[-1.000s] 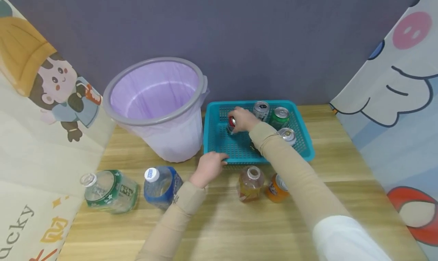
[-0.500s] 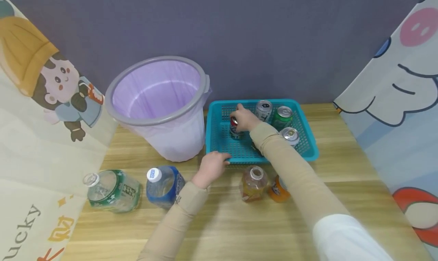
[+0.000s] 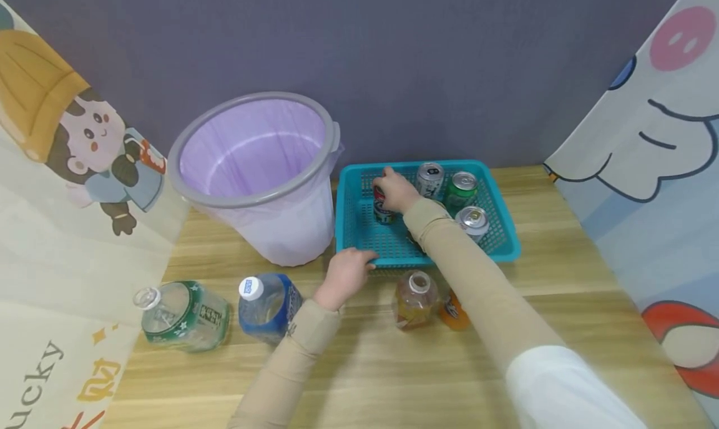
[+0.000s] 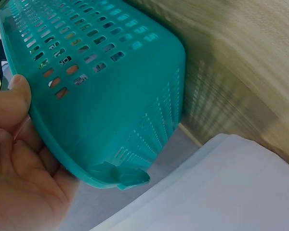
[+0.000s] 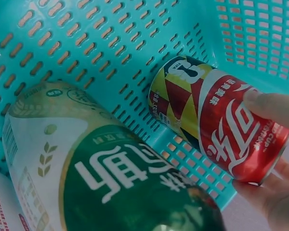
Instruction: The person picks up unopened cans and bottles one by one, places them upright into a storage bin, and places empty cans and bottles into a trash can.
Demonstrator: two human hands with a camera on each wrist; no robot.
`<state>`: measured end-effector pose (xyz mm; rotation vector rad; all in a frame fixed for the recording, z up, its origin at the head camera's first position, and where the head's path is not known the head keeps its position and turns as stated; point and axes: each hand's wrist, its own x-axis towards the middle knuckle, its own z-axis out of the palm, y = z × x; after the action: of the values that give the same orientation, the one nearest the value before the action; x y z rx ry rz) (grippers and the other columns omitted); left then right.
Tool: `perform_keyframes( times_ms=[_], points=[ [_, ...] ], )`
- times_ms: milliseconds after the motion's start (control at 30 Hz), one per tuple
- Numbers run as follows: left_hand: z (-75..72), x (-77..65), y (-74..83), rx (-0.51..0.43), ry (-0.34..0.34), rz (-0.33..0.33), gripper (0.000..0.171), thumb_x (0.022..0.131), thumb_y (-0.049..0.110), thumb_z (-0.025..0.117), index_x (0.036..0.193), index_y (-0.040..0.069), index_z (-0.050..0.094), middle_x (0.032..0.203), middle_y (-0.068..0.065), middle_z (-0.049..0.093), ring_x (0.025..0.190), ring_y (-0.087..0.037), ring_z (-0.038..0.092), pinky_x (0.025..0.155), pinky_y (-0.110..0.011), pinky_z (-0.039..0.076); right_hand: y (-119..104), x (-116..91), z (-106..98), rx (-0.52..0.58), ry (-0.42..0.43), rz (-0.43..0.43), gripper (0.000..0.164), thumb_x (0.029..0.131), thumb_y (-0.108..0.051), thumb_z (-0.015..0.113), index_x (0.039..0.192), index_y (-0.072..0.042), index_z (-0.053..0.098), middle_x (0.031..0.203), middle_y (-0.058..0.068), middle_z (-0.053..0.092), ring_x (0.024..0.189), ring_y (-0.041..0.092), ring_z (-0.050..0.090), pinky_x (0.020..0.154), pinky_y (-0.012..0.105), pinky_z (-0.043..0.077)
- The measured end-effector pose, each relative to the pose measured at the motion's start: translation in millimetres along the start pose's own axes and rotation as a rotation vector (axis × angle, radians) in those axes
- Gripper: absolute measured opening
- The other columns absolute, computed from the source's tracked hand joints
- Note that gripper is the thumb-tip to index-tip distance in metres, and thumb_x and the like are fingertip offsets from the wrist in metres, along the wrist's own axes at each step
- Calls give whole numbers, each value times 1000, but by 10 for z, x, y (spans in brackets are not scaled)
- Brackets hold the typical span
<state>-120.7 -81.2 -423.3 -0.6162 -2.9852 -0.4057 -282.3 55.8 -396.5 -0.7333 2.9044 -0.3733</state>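
Observation:
My right hand grips a red cola can near its top, inside the teal basket. Thumb and fingers lie on opposite sides of the can, which stands at the basket's left part. My left hand holds the basket's front rim, its thumb over the edge in the left wrist view. Beside the cola can, a green and white drink container fills much of the right wrist view; in the head view my right sleeve mostly hides it. Also in the basket are a silver can, a green can and a white can.
A lined bin stands left of the basket. Along the front are a green-labelled bottle, a blue-labelled bottle, a clear bottle with amber contents and an orange can, partly behind my right sleeve.
More of the cola can's side now shows below my right hand, whose fingers sit slightly farther back. My left hand stays on the basket rim. The head view has shifted slightly.

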Motion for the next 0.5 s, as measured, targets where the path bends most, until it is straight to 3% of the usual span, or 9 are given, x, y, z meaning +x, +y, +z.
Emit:
perform_keyframes(
  times_ms=[500],
  points=[
    [-19, -2, 13, 13, 21, 15, 20, 85, 16, 70, 105, 14, 73, 91, -4, 73, 77, -22, 66, 68, -34, 56, 25, 24, 44, -57, 24, 30, 53, 89, -18, 66, 138, -9, 47, 135, 23, 38, 121, 36, 47, 92, 44, 49]
  ],
)
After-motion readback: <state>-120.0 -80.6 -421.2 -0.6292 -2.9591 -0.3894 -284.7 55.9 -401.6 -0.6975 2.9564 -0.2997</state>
